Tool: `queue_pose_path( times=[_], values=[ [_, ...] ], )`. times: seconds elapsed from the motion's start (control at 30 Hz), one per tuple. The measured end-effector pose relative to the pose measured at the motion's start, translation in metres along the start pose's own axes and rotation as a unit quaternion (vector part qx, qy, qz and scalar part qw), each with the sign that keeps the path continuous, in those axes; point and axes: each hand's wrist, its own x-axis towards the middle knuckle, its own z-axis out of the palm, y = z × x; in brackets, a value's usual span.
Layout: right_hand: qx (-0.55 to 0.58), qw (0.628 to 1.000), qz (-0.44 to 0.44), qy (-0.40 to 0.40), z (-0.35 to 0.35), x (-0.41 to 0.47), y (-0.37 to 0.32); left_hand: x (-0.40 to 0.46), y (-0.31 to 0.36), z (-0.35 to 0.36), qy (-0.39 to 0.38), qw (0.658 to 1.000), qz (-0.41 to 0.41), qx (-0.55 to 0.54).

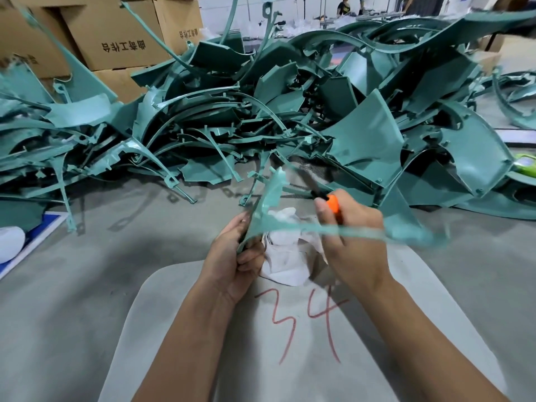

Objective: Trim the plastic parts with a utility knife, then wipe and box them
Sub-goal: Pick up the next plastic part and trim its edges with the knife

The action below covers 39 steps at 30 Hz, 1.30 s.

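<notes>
The teal part [268, 211] being gripped by the left hand [232, 262] is looking like smooth moulded plastic with a soft sheen. The heap of teal parts [290, 111] behind is showing the same plastic, its broader panels glossy and catching the light. The utility knife [330, 202] in the right hand [356, 242] is showing a smooth orange plastic body with a black front section. The white cloth [285, 256] is hanging crumpled, soft and matt. The boxes [116, 39] are looking like plain matt brown cardboard. The grey desk [87, 285] is appearing matt, like felt.
</notes>
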Motion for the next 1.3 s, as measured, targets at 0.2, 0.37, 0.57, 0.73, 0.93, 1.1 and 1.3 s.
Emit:
queue_pose_path(
  times=[0.2, 0.37, 0.57, 0.73, 0.93, 1.1, 1.3],
  values=[
    [0.347, 0.923, 0.159, -0.050, -0.013, 0.008, 0.002, -0.005, 0.002, 0.001, -0.037, 0.990, 0.032, 0.133],
    [0.545, 0.750, 0.309, -0.211, -0.018, 0.012, 0.000, -0.012, 0.004, 0.003, -0.129, 0.981, 0.013, 0.148],
    [0.549, 0.713, 0.378, -0.217, -0.023, 0.015, 0.001, -0.012, 0.004, 0.012, -0.084, 0.991, 0.010, 0.100],
    [0.637, 0.601, 0.480, -0.055, -0.022, 0.023, 0.010, -0.007, 0.008, 0.000, 0.056, 0.941, 0.244, 0.227],
    [0.565, 0.679, 0.461, -0.088, -0.011, 0.017, 0.006, -0.001, -0.008, 0.003, -0.010, 0.779, 0.430, 0.456],
    [0.549, 0.710, 0.407, -0.172, -0.013, 0.011, 0.001, 0.012, 0.019, -0.012, 0.054, 0.698, 0.533, 0.475],
    [0.626, 0.684, 0.340, -0.158, -0.014, 0.013, -0.001, -0.010, 0.007, 0.001, 0.017, 0.823, 0.435, 0.364]
  ],
)
